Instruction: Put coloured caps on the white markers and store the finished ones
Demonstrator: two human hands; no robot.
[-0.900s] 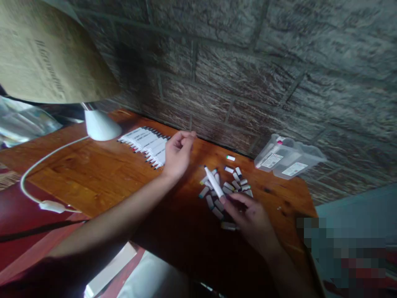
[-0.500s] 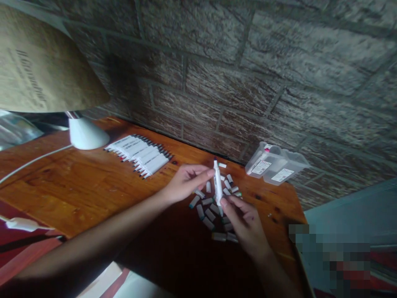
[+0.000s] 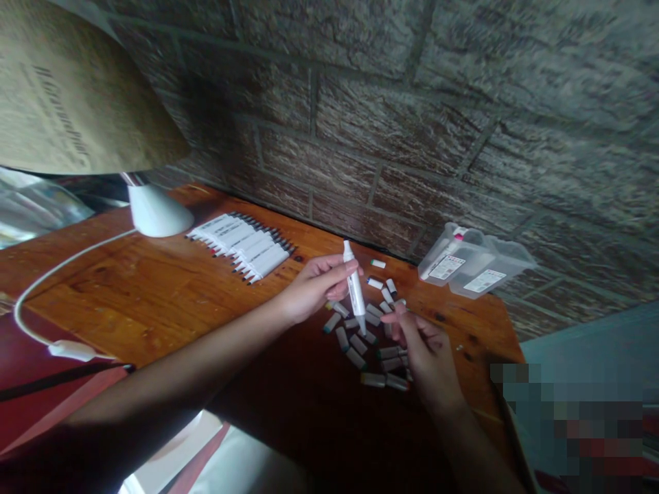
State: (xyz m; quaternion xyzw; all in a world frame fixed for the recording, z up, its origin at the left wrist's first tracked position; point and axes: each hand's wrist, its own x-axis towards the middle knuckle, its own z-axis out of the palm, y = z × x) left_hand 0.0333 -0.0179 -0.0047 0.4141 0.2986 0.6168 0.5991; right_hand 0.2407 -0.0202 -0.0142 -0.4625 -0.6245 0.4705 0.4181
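Note:
My left hand (image 3: pixel 322 288) pinches a white marker (image 3: pixel 354 285) that stands nearly upright, slightly tilted. Both its ends are uncapped, with a pale grey tip at the lower end. On the right, my right hand (image 3: pixel 419 343) reaches into the scattered caps, its thumb and forefinger closed at a small cap (image 3: pixel 402 302) with a greenish end, mostly hidden by the fingers. Several loose white marker caps (image 3: pixel 355 358) with coloured ends lie on the wooden table under and between both hands. Further left, several uncapped white markers (image 3: pixel 241 243) lie side by side in a slanting row.
Two clear plastic cases (image 3: pixel 476 271) with labels stand against the brick wall (image 3: pixel 340 158) at the back right. A lamp with a white base (image 3: pixel 159 209) and a brown shade (image 3: pixel 87 103) occupies the back left. Its white cable (image 3: pixel 31 288) runs over the table (image 3: pixel 128 295).
My right hand has let go of the marker's lower end and moved right to the caps. My left hand now holds the marker alone, gripping it lower along its barrel.

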